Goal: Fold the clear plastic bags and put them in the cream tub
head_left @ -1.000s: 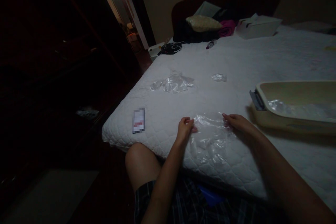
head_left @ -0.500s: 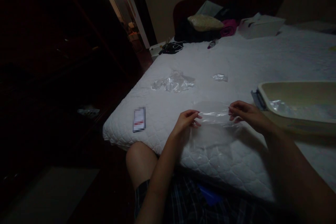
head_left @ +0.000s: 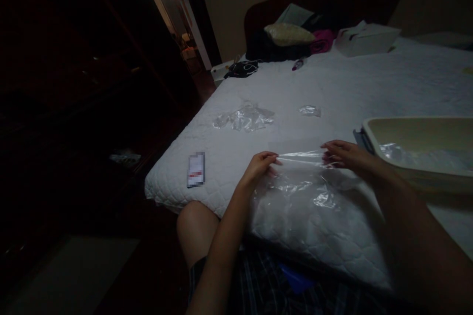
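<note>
I sit at the corner of a bed with a white quilted cover. My left hand pinches the left top corner of a clear plastic bag. My right hand pinches the bag's right top corner. The bag's top edge is stretched taut between the two hands, and the rest of it hangs down over the bed's near edge. Both hands are closed on the plastic.
A beige plastic tub with clear plastic inside sits right of my right hand. Crumpled clear bags and a small plastic scrap lie further up the bed. A small packet lies near the bed corner. Pillows, clothes and a white box sit by the headboard.
Both hands lifted the bag's top edge off the bed and pulled it taut; the bag now hangs spread over the near edge.
</note>
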The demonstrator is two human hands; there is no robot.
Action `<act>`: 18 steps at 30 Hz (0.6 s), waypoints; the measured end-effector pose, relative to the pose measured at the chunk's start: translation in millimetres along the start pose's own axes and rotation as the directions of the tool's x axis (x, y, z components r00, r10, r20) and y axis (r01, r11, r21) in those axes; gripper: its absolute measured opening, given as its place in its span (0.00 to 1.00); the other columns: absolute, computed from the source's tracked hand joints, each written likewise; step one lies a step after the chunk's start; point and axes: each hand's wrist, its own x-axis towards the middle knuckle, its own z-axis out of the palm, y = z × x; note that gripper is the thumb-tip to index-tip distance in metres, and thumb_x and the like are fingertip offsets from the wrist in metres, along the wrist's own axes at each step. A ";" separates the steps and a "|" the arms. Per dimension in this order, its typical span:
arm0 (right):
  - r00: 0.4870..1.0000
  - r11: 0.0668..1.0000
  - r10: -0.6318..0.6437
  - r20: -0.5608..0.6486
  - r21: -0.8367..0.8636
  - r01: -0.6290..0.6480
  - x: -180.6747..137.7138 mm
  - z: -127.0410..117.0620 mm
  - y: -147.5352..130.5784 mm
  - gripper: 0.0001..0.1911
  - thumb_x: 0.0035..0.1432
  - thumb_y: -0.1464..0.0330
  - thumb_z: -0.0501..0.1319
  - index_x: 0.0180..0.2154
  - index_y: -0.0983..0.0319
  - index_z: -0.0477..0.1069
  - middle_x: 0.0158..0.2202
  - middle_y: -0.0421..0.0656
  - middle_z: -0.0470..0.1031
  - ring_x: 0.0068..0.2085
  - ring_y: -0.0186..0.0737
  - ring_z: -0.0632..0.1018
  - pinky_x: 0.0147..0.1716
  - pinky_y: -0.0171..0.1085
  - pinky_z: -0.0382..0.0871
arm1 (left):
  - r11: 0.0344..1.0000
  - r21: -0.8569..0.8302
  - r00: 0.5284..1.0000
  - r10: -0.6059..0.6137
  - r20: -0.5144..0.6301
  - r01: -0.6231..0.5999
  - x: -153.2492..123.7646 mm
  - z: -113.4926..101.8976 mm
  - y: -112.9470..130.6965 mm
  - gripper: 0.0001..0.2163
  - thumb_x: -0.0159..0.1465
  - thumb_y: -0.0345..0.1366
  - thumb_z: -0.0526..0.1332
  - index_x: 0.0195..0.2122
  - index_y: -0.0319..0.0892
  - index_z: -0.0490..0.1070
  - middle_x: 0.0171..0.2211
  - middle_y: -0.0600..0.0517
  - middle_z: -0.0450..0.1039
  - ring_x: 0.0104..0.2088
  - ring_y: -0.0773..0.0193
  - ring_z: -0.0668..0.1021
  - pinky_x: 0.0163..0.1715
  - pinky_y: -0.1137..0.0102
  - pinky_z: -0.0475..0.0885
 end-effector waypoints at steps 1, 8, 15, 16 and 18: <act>1.000 1.000 0.019 0.012 -0.024 -0.018 5.2 1.2 9.3 0.20 0.42 0.55 0.67 0.33 0.61 0.70 0.27 0.46 0.75 0.27 0.40 0.76 0.23 0.36 0.69 | 0.999 0.008 0.999 -0.039 -0.026 0.039 6.1 -1.6 -10.1 0.12 0.53 0.40 0.66 0.34 0.38 0.70 0.27 0.51 0.75 0.16 0.74 0.70 0.14 0.78 0.64; 0.988 0.985 -0.134 0.071 -0.097 0.140 26.5 8.6 61.2 0.22 0.34 0.62 0.67 0.36 0.60 0.69 0.21 0.38 0.70 0.21 0.36 0.71 0.20 0.35 0.63 | 0.993 0.021 0.984 -0.110 -0.140 0.114 24.6 -5.5 -49.3 0.13 0.53 0.43 0.66 0.28 0.38 0.68 0.21 0.55 0.70 0.13 0.75 0.67 0.13 0.78 0.63; 0.966 0.888 -0.241 -0.097 -0.424 0.179 27.9 18.7 69.6 0.15 0.43 0.59 0.61 0.34 0.60 0.70 0.23 0.40 0.71 0.25 0.38 0.71 0.23 0.36 0.62 | 0.992 0.012 0.981 -0.125 -0.146 0.128 19.7 -16.1 -46.2 0.17 0.50 0.48 0.67 0.29 0.38 0.69 0.23 0.51 0.72 0.17 0.73 0.69 0.16 0.78 0.65; 0.977 0.886 -0.205 -0.064 -0.437 0.158 26.1 19.2 70.6 0.16 0.42 0.58 0.62 0.33 0.60 0.69 0.22 0.40 0.71 0.24 0.38 0.71 0.23 0.36 0.62 | 0.991 0.009 0.978 -0.127 -0.164 0.130 19.5 -16.9 -46.7 0.17 0.50 0.46 0.68 0.30 0.38 0.69 0.23 0.51 0.72 0.17 0.73 0.70 0.17 0.77 0.66; 0.991 0.898 -0.126 0.037 -0.420 0.129 22.4 19.4 73.8 0.19 0.38 0.57 0.65 0.32 0.60 0.68 0.20 0.38 0.69 0.22 0.37 0.69 0.22 0.35 0.61 | 0.991 0.016 0.973 -0.126 -0.194 0.131 19.9 -17.2 -48.6 0.15 0.50 0.43 0.68 0.31 0.39 0.68 0.23 0.52 0.72 0.18 0.72 0.70 0.17 0.77 0.67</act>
